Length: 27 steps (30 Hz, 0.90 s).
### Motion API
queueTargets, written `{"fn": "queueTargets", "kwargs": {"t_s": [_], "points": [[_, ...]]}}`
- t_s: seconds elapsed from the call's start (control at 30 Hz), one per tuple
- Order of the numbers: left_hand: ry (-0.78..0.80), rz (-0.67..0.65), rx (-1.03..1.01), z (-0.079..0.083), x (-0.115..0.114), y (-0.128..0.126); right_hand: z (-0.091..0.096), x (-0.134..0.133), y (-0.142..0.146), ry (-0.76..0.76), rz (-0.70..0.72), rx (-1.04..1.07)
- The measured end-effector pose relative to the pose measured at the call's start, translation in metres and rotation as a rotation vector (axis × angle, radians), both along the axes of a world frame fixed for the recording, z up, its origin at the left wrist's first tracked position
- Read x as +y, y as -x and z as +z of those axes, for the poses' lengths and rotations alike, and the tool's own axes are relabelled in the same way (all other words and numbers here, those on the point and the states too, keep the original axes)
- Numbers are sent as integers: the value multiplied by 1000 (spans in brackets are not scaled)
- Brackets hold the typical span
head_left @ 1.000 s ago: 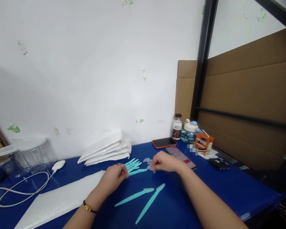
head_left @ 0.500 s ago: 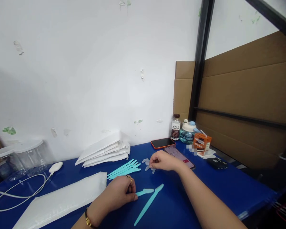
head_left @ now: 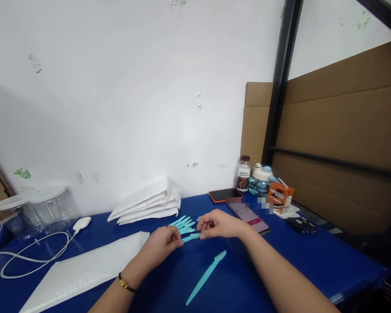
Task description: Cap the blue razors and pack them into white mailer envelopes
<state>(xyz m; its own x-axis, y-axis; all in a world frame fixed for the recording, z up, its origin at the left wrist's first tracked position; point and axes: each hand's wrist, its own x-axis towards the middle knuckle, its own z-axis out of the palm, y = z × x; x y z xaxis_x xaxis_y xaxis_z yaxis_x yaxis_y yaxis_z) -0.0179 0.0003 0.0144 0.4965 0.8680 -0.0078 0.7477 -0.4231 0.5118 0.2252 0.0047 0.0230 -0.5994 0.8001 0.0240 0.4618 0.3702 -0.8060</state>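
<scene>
My left hand (head_left: 163,243) is closed around the handle end of a teal plastic stick (head_left: 191,237) just above the blue table (head_left: 280,265). My right hand (head_left: 217,224) pinches the other end of the same stick, fingers pressed together; whether a small cap is in them I cannot tell. Right behind the hands lies a fanned row of several teal sticks (head_left: 183,223). One more teal stick (head_left: 206,276) lies alone on the table, nearer to me.
White padded mailers: one flat (head_left: 84,269) at left, a stack (head_left: 146,203) by the wall. White cable (head_left: 32,256) and clear jars (head_left: 35,208) far left. Two phones (head_left: 247,215), bottle (head_left: 243,174), jar, orange carton (head_left: 279,195) and cardboard at right.
My left hand picked up one of the two loose sticks near me and carried it back up to the row; my right hand came over and took its tip. One loose stick stays.
</scene>
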Motion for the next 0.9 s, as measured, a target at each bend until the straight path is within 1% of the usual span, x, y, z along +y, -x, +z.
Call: {"fn": "queueTargets", "kwargs": {"t_s": [0.07, 0.13, 0.2, 0.3, 0.37, 0.43, 0.5, 0.53, 0.6, 0.67, 0.73, 0.83, 0.9], "points": [[2, -13, -15, 0, 1, 0, -2, 0, 1, 5, 0, -4], [-20, -9, 0, 1, 4, 3, -4, 4, -1, -24, -23, -15], [-68, 37, 51, 3, 8, 8, -7, 10, -6, -94, -99, -23], [-143, 115, 135, 3, 17, 18, -11, 20, -16, -242, -240, -87], [-195, 139, 155, 2, 21, 22, -12, 23, -20, -319, -289, -163], [-241, 160, 145, 2, 21, 21, -9, 22, -23, -357, -294, -205], [-248, 172, 108, 3, 16, 17, -4, 16, -25, -322, -221, -219], [-234, 163, 86, 5, 12, 13, -2, 13, -26, -269, -144, -236], [-188, 105, 54, 8, 1, 5, 2, 7, -28, -101, 45, -316], [-126, 24, 48, 9, -10, -2, 1, 4, -27, 42, 172, -430], [-67, -37, 50, 9, -20, -9, -1, 3, -23, 89, 209, -499], [-2, -99, 48, 5, -31, -16, -4, 2, -14, 37, 189, -502], [9, -129, 55, 3, -33, -18, -2, -1, -8, -7, 152, -472]]}}
